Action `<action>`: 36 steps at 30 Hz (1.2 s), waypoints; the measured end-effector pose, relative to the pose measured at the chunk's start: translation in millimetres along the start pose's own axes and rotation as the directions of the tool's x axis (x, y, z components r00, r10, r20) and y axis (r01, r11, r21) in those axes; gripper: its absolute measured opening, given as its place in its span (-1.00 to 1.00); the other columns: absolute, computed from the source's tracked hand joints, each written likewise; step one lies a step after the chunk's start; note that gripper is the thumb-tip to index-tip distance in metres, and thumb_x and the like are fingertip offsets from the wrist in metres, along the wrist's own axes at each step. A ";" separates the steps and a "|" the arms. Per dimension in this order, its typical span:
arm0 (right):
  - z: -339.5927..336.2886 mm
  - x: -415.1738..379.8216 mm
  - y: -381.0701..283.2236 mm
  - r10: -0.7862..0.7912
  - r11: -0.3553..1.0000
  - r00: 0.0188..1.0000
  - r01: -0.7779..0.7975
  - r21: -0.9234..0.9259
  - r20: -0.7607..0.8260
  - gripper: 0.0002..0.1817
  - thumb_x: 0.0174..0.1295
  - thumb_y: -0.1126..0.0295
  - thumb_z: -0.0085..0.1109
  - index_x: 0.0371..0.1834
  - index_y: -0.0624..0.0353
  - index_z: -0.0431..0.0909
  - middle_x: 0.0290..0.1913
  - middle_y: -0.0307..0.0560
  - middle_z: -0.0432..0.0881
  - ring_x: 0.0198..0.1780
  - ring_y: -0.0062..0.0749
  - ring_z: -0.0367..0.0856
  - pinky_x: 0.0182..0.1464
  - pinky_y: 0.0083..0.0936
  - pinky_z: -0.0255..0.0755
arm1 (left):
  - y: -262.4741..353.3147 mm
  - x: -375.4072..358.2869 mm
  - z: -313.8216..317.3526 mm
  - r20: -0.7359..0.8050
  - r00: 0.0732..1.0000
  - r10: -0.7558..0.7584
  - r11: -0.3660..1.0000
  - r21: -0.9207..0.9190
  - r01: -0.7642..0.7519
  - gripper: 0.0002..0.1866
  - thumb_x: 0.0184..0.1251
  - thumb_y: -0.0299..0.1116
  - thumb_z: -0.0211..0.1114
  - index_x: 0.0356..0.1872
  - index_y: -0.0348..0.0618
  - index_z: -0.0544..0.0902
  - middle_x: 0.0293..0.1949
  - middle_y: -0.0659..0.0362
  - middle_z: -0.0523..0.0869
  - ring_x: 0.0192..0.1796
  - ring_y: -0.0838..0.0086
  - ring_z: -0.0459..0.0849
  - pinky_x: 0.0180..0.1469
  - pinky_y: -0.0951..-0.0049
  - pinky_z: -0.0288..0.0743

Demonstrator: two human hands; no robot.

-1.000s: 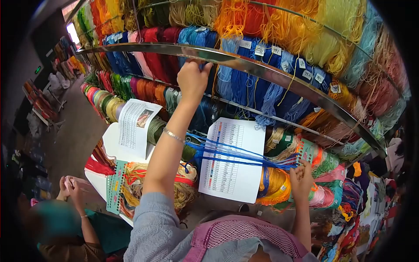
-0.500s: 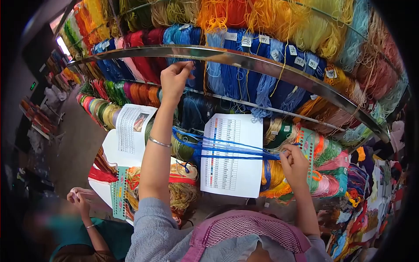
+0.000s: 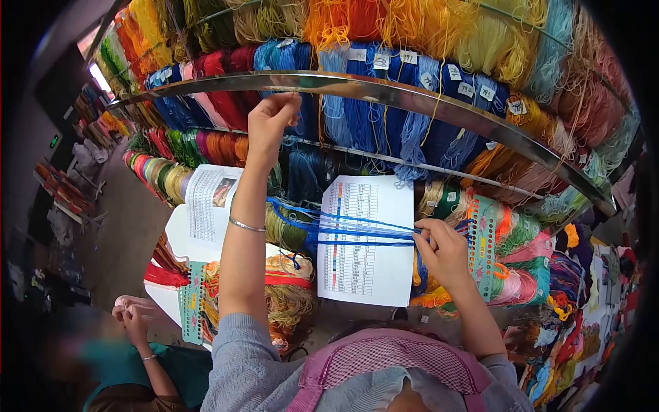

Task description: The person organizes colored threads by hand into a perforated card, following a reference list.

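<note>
My right hand (image 3: 445, 254) pinches the end of a bundle of blue embroidery threads (image 3: 371, 242). The strands stretch leftward from it across a printed chart sheet (image 3: 397, 285), and their other end passes behind my left forearm. Raised higher, my left hand (image 3: 272, 129) is closed in front of hanging blue and red skeins, just below the curved metal rail (image 3: 384, 95); whatever its fingers hold is too small to make out. Blue skeins (image 3: 364, 130) with numbered paper tags hang behind the rail.
A second printed sheet (image 3: 206, 206) lies left of my arm. Green punched thread cards (image 3: 482, 247) with colourful skeins rest on both sides. At lower left, another person's hand (image 3: 132, 323) holds pale pink thread. A white rod (image 3: 412, 163) crosses below the hanging skeins.
My right hand has shifted a little left and up, still gripping the blue threads. My left hand stays raised near the rail, almost unmoved.
</note>
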State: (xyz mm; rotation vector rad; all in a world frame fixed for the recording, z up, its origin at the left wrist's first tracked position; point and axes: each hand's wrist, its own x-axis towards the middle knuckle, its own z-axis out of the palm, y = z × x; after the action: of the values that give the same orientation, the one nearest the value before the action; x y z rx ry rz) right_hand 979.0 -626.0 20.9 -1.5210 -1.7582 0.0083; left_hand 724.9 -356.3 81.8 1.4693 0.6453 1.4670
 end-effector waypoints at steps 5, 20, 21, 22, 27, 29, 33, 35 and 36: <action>-0.8 -3.6 -2.2 -0.004 1.000 1.000 0.004 -0.011 0.018 -0.82 0.09 0.51 0.31 -0.23 0.21 0.56 -0.48 -0.13 0.58 -0.48 -0.33 0.59 -0.44 -0.46 0.44 | -4.5 0.3 -1.3 -0.010 1.000 0.015 0.998 0.067 -0.015 -0.80 0.23 -0.47 0.38 -0.16 -0.32 0.66 -0.33 0.22 0.71 -0.38 0.66 0.58 -0.33 0.62 0.46; -1.4 -7.9 0.0 0.000 1.000 0.998 -0.001 0.015 0.070 -0.87 0.11 0.50 0.30 -0.31 0.19 0.55 -0.47 -0.13 0.59 -0.46 -0.32 0.60 -0.42 -0.45 0.45 | -0.1 -8.7 -12.6 -0.036 0.999 0.041 0.986 0.163 -0.034 -0.85 0.37 -0.37 0.27 -0.25 -0.27 0.61 -0.37 0.24 0.68 -0.37 0.65 0.60 -0.32 0.65 0.50; -1.1 -7.0 -0.8 0.002 1.000 0.997 -0.003 0.016 0.071 -0.87 0.11 0.50 0.30 -0.31 0.19 0.55 -0.47 -0.13 0.59 -0.46 -0.32 0.60 -0.42 -0.45 0.45 | 0.1 -10.4 -12.9 -0.034 0.999 0.026 0.983 0.183 -0.019 -0.85 0.39 -0.37 0.24 -0.27 -0.26 0.60 -0.37 0.23 0.68 -0.37 0.65 0.61 -0.32 0.65 0.51; -0.5 -5.7 -1.9 0.000 0.999 0.997 -0.003 0.033 0.080 -0.87 0.11 0.49 0.30 -0.31 0.20 0.55 -0.47 -0.12 0.59 -0.45 -0.30 0.60 -0.41 -0.44 0.45 | 3.3 -13.1 -11.3 -0.031 0.999 0.011 0.979 0.202 -0.004 -0.85 0.41 -0.37 0.22 -0.28 -0.26 0.59 -0.37 0.22 0.68 -0.37 0.64 0.62 -0.32 0.65 0.52; 4.1 9.0 -5.2 0.048 0.963 0.994 -0.072 0.260 0.099 -0.83 0.21 0.43 0.24 -0.17 0.23 0.59 -0.34 -0.04 0.66 -0.32 -0.31 0.66 -0.29 -0.45 0.50 | 31.0 -66.7 18.3 0.166 0.986 0.002 0.932 0.358 -0.062 -0.90 0.43 -0.45 0.11 -0.24 -0.22 0.57 -0.44 0.24 0.63 -0.40 0.60 0.63 -0.36 0.61 0.49; 16.7 20.0 -4.7 0.210 0.766 0.966 -0.257 0.589 0.149 -0.72 0.37 0.37 0.10 0.05 0.29 0.55 -0.17 -0.04 0.70 -0.17 -0.43 0.67 -0.10 -0.53 0.51 | 24.8 -129.2 59.9 0.391 0.911 0.130 0.895 0.350 -0.277 -0.78 0.09 -0.66 0.22 -0.20 -0.25 0.58 -0.44 0.20 0.63 -0.36 0.47 0.66 -0.30 0.49 0.53; -2.2 31.0 -22.4 0.246 0.061 0.861 -0.472 0.879 0.445 -0.75 0.40 0.41 0.05 0.01 0.35 0.50 -0.26 -0.19 0.61 -0.24 -0.58 0.55 -0.17 -0.70 0.38 | 0.6 -222.9 118.5 0.641 0.758 -0.121 0.957 0.278 -0.083 -0.92 0.23 -0.48 0.26 -0.27 -0.21 0.59 -0.41 0.03 0.66 -0.34 0.14 0.66 -0.29 0.28 0.50; -14.1 3.8 -3.5 0.281 0.088 0.866 -0.453 0.887 0.415 -0.89 0.36 0.45 0.09 -0.17 0.24 0.55 -0.37 -0.32 0.54 -0.37 -0.73 0.43 -0.29 -0.76 0.30 | -8.2 -232.7 127.2 0.644 0.743 -0.182 0.971 0.236 0.034 -0.92 0.27 -0.45 0.26 -0.30 -0.23 0.60 -0.43 0.02 0.65 -0.35 0.13 0.66 -0.30 0.29 0.50; -26.5 -13.4 0.2 0.411 0.219 0.850 -0.443 0.869 0.330 -0.92 0.34 0.45 0.11 -0.20 0.21 0.56 -0.37 -0.34 0.54 -0.38 -0.73 0.41 -0.30 -0.75 0.28 | -17.1 -232.5 125.3 0.662 0.738 -0.131 0.978 0.207 -0.013 -0.91 0.28 -0.44 0.26 -0.31 -0.24 0.61 -0.41 0.01 0.65 -0.33 0.11 0.66 -0.28 0.30 0.50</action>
State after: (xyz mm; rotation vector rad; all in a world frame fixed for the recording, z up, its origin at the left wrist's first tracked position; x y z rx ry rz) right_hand 993.4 -649.7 31.7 -0.9945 -0.8713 1.1643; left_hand 814.7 -581.6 -24.1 1.9661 0.3754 0.7223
